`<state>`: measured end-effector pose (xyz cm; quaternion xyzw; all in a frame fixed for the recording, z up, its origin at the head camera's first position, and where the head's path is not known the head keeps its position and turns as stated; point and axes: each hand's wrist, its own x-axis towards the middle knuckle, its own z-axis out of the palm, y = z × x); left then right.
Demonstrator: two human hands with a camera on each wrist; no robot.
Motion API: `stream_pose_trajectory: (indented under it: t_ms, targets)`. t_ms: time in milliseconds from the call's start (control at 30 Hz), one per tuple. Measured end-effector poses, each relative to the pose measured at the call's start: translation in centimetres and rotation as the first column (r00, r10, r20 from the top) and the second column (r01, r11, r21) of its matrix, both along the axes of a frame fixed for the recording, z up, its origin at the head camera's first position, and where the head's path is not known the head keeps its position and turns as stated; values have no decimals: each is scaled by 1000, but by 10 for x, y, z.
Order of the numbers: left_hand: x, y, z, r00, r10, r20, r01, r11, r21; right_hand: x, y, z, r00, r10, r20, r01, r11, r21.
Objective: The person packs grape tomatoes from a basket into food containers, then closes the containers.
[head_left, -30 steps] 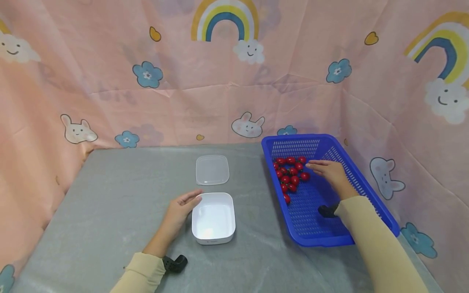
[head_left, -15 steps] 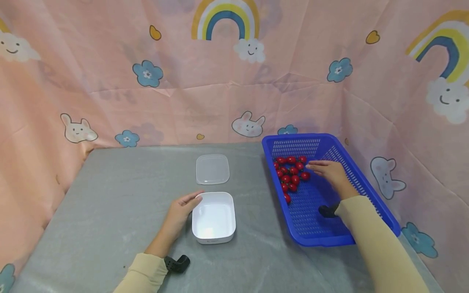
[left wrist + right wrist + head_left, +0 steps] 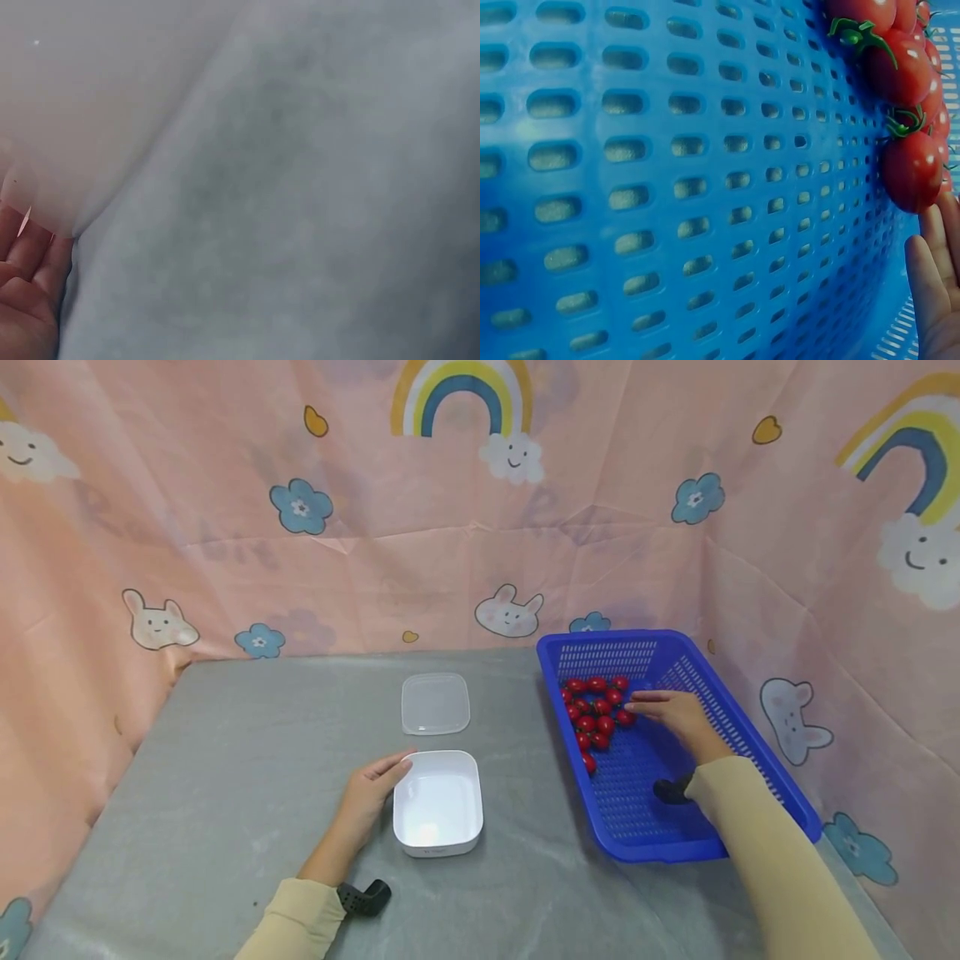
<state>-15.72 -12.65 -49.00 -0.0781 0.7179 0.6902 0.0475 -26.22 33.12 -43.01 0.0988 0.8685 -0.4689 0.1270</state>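
A white square-cornered container (image 3: 438, 802) stands on the grey-covered table. My left hand (image 3: 369, 792) touches its far left corner, fingers fairly straight and thumb by the rim. In the left wrist view, several fingers (image 3: 30, 251) lie against the container's pale wall (image 3: 97, 112). To the right, my right hand (image 3: 677, 717) reaches into a blue slotted basket (image 3: 660, 853). Its fingers extend toward red cherry tomatoes (image 3: 600, 706) gathered on the basket's left side. In the right wrist view, the fingertips are at the nearest tomato (image 3: 913, 172), which has a green calyx; no grip on it shows.
A translucent square lid (image 3: 435, 703) lies flat behind the container. Pink printed cloth (image 3: 360, 585) hangs at the back and sides. Grey table surface (image 3: 517, 810) lies between container and basket. A black strap device (image 3: 365, 898) sits at the left wrist.
The right hand's fingers have shifted slightly left and down to the nearest tomato. The left hand stays at the container's corner. The whole view has drifted slightly.
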Motion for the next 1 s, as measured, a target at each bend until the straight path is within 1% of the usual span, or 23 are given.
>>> stream_pose_trajectory:
  t_ms: [33, 167, 233, 400, 567, 733, 867, 1000]
  targets:
    - [0, 0, 0, 1000, 0, 1, 0, 1000, 0, -1, 0, -1, 1000, 0, -2, 0, 1000, 1]
    - [0, -2, -2, 1000, -3, 4, 3, 1000, 5, -4, 2, -4, 998, -6, -55, 6, 1000, 5]
    - [0, -2, -2, 1000, -2, 4, 2, 1000, 8, -5, 2, -5, 998, -5, -63, 6, 1000, 11]
    - [0, -2, -1, 1000, -4, 1, 4, 1000, 4, -5, 1, -6, 999, 16, -33, -15, 1000, 27]
    - [0, -2, -2, 1000, -3, 9, 3, 1000, -5, -8, 1, -9, 999, 33, -13, -32, 998, 48]
    - [-1, -1, -3, 1000, 0, 0, 1, 1000, -15, -9, 0, -10, 999, 37, -17, -37, 999, 32]
    - [-1, -1, -3, 1000, 0, -4, 0, 1000, -24, -8, -3, -8, 999, 38, -3, -37, 999, 21]
    - [-1, -1, -4, 1000, 2, -7, -3, 999, -34, -8, -5, -7, 999, 41, 7, -41, 997, 68]
